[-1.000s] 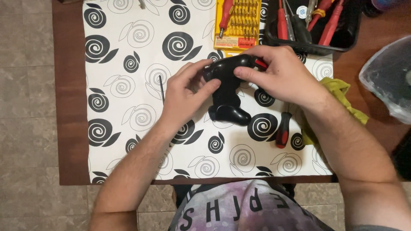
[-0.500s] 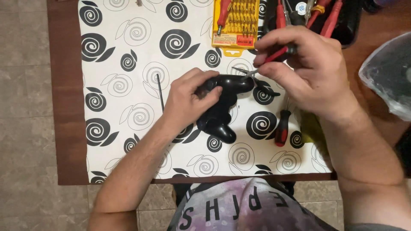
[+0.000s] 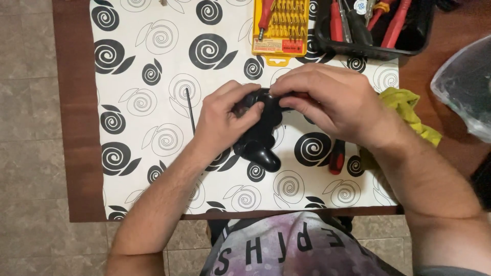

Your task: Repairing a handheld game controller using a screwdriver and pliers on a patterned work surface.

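Both hands (image 3: 225,120) (image 3: 332,102) grip black controller (image 3: 258,140); screwdriver (image 3: 336,156) likely beside.

yellow bit-set case (image 3: 281,26) | table's far edge | red label strip

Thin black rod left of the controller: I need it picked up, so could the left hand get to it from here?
Probably yes: the rod lies bare beside the left hand, though that hand holds the controller.
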